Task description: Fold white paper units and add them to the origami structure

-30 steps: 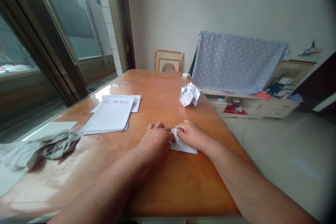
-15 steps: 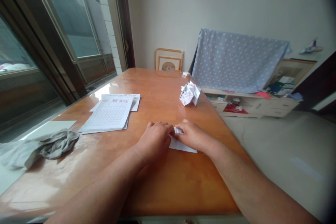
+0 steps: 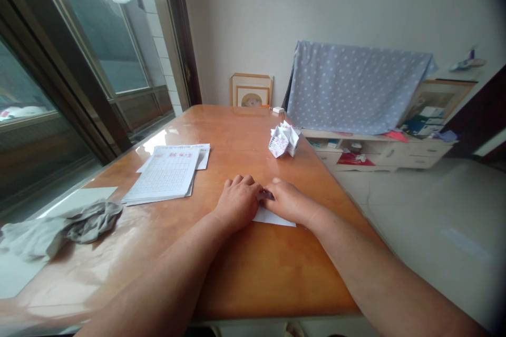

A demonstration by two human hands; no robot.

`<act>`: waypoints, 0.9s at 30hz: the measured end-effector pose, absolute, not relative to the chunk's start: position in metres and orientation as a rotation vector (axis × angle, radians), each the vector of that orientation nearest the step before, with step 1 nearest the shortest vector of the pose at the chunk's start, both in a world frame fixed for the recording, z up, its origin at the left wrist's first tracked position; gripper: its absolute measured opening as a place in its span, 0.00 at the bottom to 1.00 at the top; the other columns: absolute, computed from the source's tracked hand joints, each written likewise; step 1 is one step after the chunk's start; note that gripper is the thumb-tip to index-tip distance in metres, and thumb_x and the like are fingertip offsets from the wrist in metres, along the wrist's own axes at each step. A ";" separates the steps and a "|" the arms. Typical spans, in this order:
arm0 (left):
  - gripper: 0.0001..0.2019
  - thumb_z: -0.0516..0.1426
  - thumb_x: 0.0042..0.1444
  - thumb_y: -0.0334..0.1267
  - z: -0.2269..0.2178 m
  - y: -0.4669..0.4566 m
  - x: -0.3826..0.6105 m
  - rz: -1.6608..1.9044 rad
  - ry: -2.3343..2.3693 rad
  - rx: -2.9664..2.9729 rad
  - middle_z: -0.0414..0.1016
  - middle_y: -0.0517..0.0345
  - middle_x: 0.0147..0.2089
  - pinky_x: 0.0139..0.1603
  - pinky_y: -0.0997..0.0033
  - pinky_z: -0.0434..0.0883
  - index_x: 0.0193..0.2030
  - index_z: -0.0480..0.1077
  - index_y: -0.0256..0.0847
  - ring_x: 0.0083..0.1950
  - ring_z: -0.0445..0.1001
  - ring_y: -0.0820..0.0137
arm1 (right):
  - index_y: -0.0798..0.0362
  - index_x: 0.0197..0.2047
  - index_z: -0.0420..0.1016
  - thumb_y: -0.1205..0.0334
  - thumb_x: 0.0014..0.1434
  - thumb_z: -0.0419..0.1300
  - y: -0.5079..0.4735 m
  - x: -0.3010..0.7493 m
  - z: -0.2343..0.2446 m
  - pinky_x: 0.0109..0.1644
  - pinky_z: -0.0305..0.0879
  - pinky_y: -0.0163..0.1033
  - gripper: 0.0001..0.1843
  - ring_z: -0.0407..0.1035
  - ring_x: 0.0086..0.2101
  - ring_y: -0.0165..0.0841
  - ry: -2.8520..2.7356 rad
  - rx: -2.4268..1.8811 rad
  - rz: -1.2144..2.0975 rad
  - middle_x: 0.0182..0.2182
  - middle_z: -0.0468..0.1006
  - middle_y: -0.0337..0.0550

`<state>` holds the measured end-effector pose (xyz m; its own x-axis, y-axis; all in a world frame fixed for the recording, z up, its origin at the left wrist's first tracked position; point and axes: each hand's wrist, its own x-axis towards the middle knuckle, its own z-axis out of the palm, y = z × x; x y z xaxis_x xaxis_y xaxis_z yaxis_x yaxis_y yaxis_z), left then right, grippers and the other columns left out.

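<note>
A small piece of white paper [image 3: 274, 217] lies on the table in front of me, mostly covered by my hands. My left hand [image 3: 238, 201] is closed over its left side, fingers bent and knuckles up. From the right, my right hand [image 3: 288, 200] grips the paper's far part, its thumb and fingertips close to those of the left hand. A dark gap shows between the two hands. The fold at the fingertips is hidden. Beyond them stands a folded paper shape [image 3: 283, 139] with several points and red and black print.
A stack of gridded sheets [image 3: 164, 174] lies to the left on the brown table [image 3: 237, 284]. Nearer is a crumpled grey cloth [image 3: 93, 220]. A small white box [image 3: 278, 110] sits at the far edge. A cabinet [image 3: 403, 155] stands beyond the table's right side.
The left hand's fingers have bunched up and its knuckles have risen. The paper's far part, partly visible before, is now covered between the hands. The view has shifted slightly.
</note>
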<state>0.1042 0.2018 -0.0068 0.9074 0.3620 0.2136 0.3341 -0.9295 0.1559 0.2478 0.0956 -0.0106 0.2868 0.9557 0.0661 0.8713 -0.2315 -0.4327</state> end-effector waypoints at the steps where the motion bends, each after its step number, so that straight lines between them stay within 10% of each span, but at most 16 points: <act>1: 0.15 0.53 0.62 0.35 -0.007 0.202 0.104 0.365 0.539 2.970 0.72 0.51 0.50 0.50 0.56 0.62 0.51 0.76 0.51 0.51 0.67 0.56 | 0.53 0.41 0.79 0.54 0.63 0.57 0.096 0.248 -0.011 0.38 0.60 0.34 0.13 0.69 0.32 0.32 -1.649 -2.171 0.295 0.35 0.72 0.44; 27: 0.16 0.54 0.55 0.32 0.019 0.214 0.070 0.147 0.646 2.889 0.79 0.57 0.45 0.50 0.54 0.59 0.39 0.82 0.54 0.51 0.67 0.56 | 0.52 0.34 0.77 0.52 0.62 0.60 0.094 0.253 -0.020 0.37 0.58 0.35 0.12 0.66 0.32 0.31 -1.650 -2.148 0.275 0.37 0.70 0.43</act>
